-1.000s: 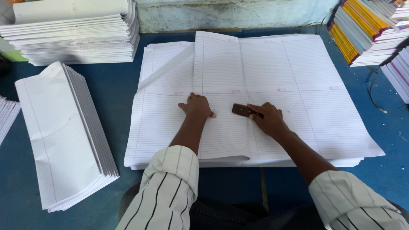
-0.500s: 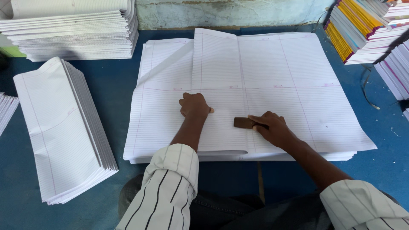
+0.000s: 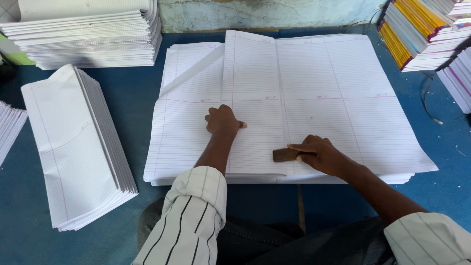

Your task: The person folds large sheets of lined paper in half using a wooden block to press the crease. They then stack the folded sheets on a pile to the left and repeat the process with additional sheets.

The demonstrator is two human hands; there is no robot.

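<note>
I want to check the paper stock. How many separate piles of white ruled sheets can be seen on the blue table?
4: the big flat pile under both hands, a folded pile left of it, a tall pile at top left, and one cut off at the left edge. More may lie outside the view.

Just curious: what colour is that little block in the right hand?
Dark brown, like wood: the block shows best in the head view.

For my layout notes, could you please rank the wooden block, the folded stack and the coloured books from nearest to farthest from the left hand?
1. Wooden block, just right, under the right hand.
2. Folded stack, far left.
3. Coloured books, top right corner.
</note>
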